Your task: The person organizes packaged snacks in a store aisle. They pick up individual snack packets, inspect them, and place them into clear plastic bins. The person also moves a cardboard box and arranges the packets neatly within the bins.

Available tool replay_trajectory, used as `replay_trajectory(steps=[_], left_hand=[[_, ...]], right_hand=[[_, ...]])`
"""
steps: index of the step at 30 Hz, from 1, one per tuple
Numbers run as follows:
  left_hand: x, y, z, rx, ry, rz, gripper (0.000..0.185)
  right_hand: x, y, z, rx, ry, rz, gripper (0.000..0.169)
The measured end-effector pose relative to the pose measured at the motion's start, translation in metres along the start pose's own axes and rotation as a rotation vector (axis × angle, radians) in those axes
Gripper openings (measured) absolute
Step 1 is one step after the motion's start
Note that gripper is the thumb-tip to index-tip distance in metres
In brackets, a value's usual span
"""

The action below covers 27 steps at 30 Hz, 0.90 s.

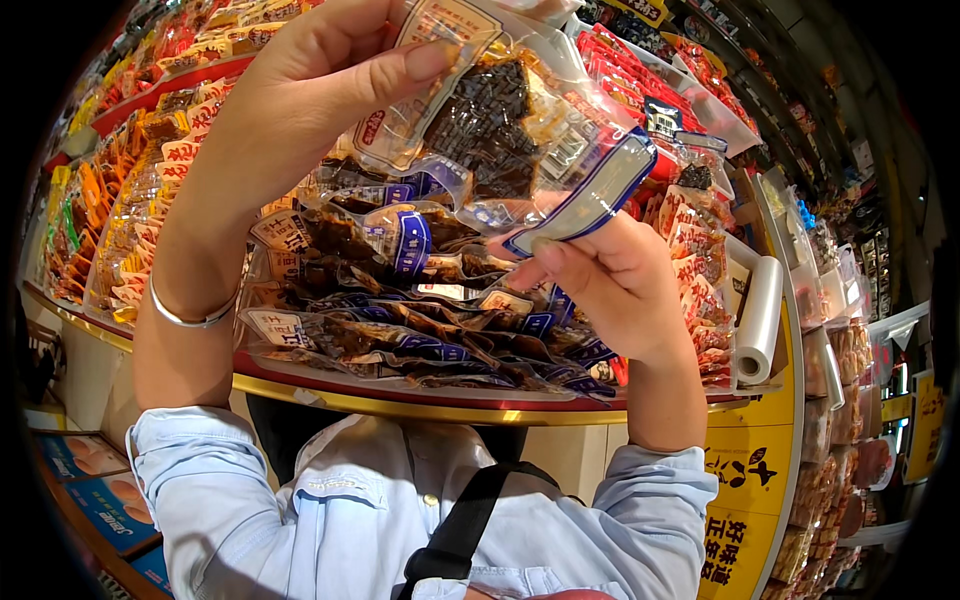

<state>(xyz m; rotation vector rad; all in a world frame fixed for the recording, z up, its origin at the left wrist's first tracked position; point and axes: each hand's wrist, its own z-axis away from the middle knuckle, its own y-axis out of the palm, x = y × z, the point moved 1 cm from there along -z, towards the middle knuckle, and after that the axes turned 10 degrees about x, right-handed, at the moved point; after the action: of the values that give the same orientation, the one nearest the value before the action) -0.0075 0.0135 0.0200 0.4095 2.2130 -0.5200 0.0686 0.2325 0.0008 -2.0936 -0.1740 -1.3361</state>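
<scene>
Between my two hands a clear vacuum-sealed food packet (487,112) is held up, dark brown pieces showing through its film. My left hand (322,90) pinches its upper left part, thumb lying over the cream printed label. At the packet's lower right end, my right hand (611,277) grips the blue-edged strip between thumb and fingers. Below the raised packet, a bin holds rows of similar sealed packets (420,330) with blue and cream labels. Some of these are hidden behind my hands and the held packet.
Left of the bin are orange and yellow snack packets (112,195). Red packets (622,75) fill a white tray at the upper right. A roll of clear plastic bags (757,322) stands at the right. The gold counter edge (450,411) runs close before my body.
</scene>
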Motion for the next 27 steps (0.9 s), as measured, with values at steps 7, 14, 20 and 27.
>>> replay_trajectory(steps=[7, 14, 20, 27], left_hand=[[-0.001, -0.001, -0.001, 0.095, 0.022, 0.036, 0.024], [-0.022, 0.019, 0.002, 0.293, 0.317, -0.22, 0.013], [-0.04, 0.023, 0.01, 0.298, 0.534, -0.605, 0.015], [-0.031, 0.02, 0.004, 0.194, 0.634, -0.755, 0.012]], right_hand=[[0.001, -0.001, 0.0, 0.036, 0.02, -0.034, 0.022], [-0.007, -0.026, -0.01, 0.042, -0.124, -0.753, 0.07], [-0.005, -0.015, -0.009, 0.126, 0.08, -0.328, 0.055], [-0.004, -0.039, -0.018, 0.15, 0.099, -0.531, 0.016]])
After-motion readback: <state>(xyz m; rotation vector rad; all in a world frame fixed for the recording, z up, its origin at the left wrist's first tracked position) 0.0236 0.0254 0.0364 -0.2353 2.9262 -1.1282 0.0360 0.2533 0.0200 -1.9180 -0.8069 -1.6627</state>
